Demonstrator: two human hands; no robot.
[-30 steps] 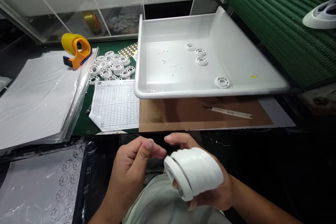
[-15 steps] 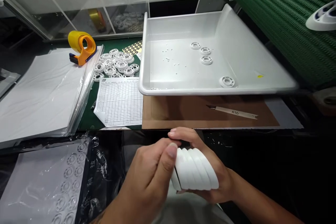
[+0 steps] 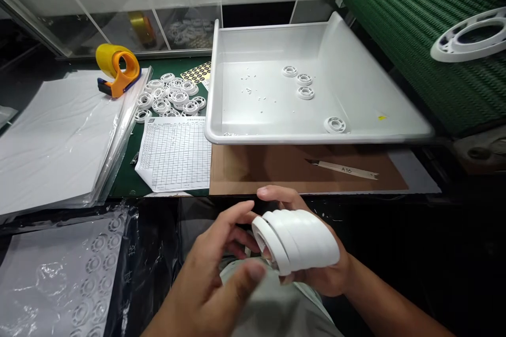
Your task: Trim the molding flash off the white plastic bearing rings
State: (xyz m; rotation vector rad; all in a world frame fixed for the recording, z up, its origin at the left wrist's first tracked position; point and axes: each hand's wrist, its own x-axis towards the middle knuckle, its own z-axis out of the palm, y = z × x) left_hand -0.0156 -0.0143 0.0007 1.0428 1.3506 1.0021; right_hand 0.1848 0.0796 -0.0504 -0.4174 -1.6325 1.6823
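Note:
A stack of white rings (image 3: 302, 239) lies tilted in my right hand (image 3: 332, 268), whose fingers wrap behind and under it. Its leftmost ring leans slightly apart from the others. Beside the stack's left end, my left hand (image 3: 213, 263) has its thumb and fingers spread, with nothing held between them. Some of its fingertips are partly hidden behind the ring's edge. Beyond the hands stands a white tray (image 3: 272, 138) with a few loose rings (image 3: 305, 93) and small white scraps in it.
A ring pile (image 3: 177, 97), a printed form (image 3: 174, 155) and an orange tape dispenser (image 3: 120, 71) are at the left. A knife (image 3: 343, 168) lies before the tray. Bagged rings (image 3: 93, 263) lie lower left; a green conveyor (image 3: 411, 26) carries rings at right.
My left thumb and fingers have come off the stack and opened. The stack has turned, showing its left end ring. Rings on the conveyor have moved closer, and the view has shifted slightly.

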